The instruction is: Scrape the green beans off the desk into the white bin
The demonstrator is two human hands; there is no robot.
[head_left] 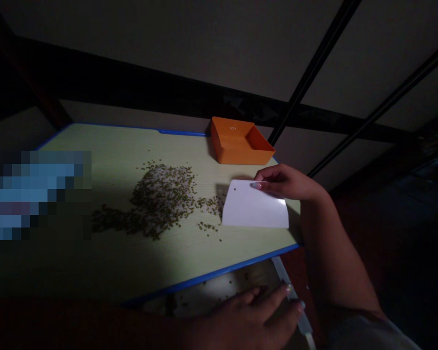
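Observation:
A white plastic dough scraper (pixel 257 206), wide and with a small hole near one top corner, is pinched along its upper edge by my right hand (pixel 279 182). Its lower edge meets the table beside the thin right end of a heap of small green and pale beans or seeds (pixel 164 194); which kind, I cannot tell. In the foreground my left hand (pixel 257 316) has its fingers stretched and apart. Its fingertips lie at the pale rim (pixel 294 296) of a white container below the table, where a few loose seeds show.
The pale table (pixel 182 260) has a blue edge. An orange open box (pixel 243 143) stands at its back right corner, near a light wall or cabinet panel with dark strips. A pixelated bluish patch (pixel 32 194) covers the left side. The surroundings are dark.

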